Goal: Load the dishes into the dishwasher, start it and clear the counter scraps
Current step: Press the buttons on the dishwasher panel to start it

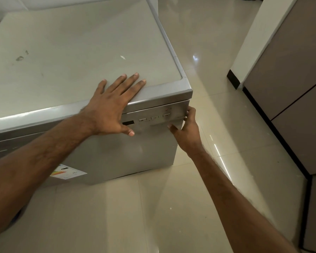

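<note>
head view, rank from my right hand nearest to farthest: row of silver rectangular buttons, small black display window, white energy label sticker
From the right hand, at the grey dishwasher door's right edge:
1. Row of silver rectangular buttons, just left of it.
2. Small black display window, further left on the strip.
3. White energy label sticker, low left on the door.

Left hand [109, 108] flat, right hand [187, 130] curled

soft even light, floor [195, 57] glare, wide-angle bowing
</note>
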### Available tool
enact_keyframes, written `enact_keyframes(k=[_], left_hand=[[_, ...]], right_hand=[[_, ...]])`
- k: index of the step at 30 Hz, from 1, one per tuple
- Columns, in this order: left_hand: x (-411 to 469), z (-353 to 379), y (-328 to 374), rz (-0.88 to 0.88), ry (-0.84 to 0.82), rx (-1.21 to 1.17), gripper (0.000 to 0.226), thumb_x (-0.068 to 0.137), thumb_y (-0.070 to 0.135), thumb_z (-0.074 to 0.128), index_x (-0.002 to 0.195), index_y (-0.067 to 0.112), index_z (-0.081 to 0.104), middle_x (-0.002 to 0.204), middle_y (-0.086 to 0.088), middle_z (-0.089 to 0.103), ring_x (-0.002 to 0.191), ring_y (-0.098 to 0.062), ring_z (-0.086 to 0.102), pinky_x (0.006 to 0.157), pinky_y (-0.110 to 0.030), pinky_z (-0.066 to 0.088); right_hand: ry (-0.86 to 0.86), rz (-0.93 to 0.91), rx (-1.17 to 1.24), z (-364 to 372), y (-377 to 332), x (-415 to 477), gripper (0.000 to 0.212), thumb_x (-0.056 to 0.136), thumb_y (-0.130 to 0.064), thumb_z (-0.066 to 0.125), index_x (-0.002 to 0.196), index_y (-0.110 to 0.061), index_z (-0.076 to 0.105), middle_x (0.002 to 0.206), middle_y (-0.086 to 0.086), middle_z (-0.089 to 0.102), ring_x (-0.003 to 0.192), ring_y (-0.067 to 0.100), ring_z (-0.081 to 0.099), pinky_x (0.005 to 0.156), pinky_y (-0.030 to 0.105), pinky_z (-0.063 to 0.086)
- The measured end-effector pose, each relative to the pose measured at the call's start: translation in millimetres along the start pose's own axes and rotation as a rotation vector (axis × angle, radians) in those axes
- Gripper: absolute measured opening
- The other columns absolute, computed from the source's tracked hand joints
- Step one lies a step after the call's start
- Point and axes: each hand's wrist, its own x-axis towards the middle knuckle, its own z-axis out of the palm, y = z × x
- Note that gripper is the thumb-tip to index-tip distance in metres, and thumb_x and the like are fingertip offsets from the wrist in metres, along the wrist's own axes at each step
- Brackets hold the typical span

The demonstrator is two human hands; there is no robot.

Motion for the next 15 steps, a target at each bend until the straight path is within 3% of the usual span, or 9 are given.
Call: enact_keyframes(k=[3,5,7,10,13,15], left_hand=[[-1,0,1,-0.007,0.004,-0.003,0.145,0.055,0.070,0.082,0.157,0.033,-0.014,0.165,0.010,-0.018,0.154,-0.019,-0.008,0.121,-0.058,0.006],[0,1,1,-0.012,0.011,-0.009,0.145,0.055,0.069,0.083,0.157,0.033,-0.014,0.165,0.010,-0.017,0.154,-0.020,-0.007,0.121,-0.058,0.006],[0,2,1,-0.018,0.018,-0.012,0.145,0.055,0.068,0.083,0.157,0.033,-0.013,0.165,0.010,-0.016,0.154,-0.020,-0.006,0.121,-0.058,0.007],[0,3,1,-0.026,0.042,-0.023,0.140,0.057,0.065,0.084,0.158,0.032,-0.008,0.167,0.008,-0.010,0.154,-0.021,-0.004,0.122,-0.057,0.007],[0,3,4,-0.050,0.026,-0.016,0.133,0.063,0.063,0.082,0.159,0.022,0.000,0.167,0.000,-0.005,0.154,-0.023,-0.005,0.123,-0.053,0.004],[2,1,6,-0.076,-0.004,0.000,0.128,0.067,0.062,0.080,0.159,0.017,0.003,0.167,-0.004,-0.005,0.154,-0.023,-0.007,0.124,-0.051,0.003]], right_hand=[[0.211,-0.128,-0.078,3,-12,-18,0.076,0.091,0.000,0.063,0.155,-0.017,0.025,0.158,-0.003,0.032,0.146,0.010,0.027,0.118,0.029,0.030],[0.413,-0.310,-0.081,4,-30,-28,0.063,0.099,-0.003,0.053,0.155,-0.009,0.024,0.164,0.004,0.022,0.151,0.011,0.018,0.122,0.044,0.022],[0.467,-0.529,-0.170,3,-52,-32,0.051,0.103,-0.006,0.047,0.152,-0.006,0.032,0.163,0.008,0.023,0.151,0.014,0.019,0.120,0.054,0.021],[0.249,-0.768,-0.460,15,-88,-16,0.043,0.104,-0.013,0.043,0.147,-0.009,0.043,0.160,0.009,0.030,0.151,0.021,0.022,0.122,0.053,0.017],[-0.031,-0.695,-0.754,41,-112,1,0.048,0.107,-0.029,0.031,0.153,-0.014,0.034,0.164,0.002,0.022,0.152,0.018,0.015,0.124,0.047,0.009],[-0.066,-0.624,-0.852,50,-109,6,0.050,0.108,-0.033,0.023,0.156,-0.020,0.028,0.164,-0.003,0.021,0.152,0.015,0.015,0.123,0.044,0.007]])
